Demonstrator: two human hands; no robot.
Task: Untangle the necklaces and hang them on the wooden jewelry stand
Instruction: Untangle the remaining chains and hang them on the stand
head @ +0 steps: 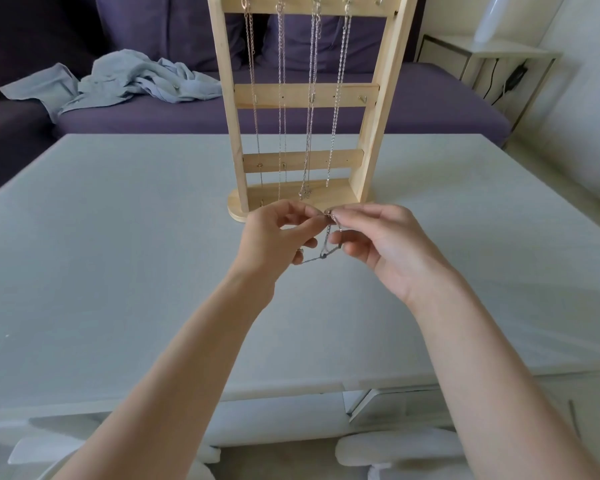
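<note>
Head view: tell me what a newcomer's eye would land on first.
The two hands, left hand and right hand, meet at centre, pinching a thin chain above the pale table. Just behind stands the wooden jewelry stand, four chains hanging from its top bar.

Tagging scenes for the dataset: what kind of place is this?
Probably a home living room: a purple sofa with a crumpled shirt behind a pale table, and a side table by the wall.

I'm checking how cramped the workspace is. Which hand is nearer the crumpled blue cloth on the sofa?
Left. The left hand is below and right of the blue cloth, pinching the chain; the right hand pinches it farther right.
</note>
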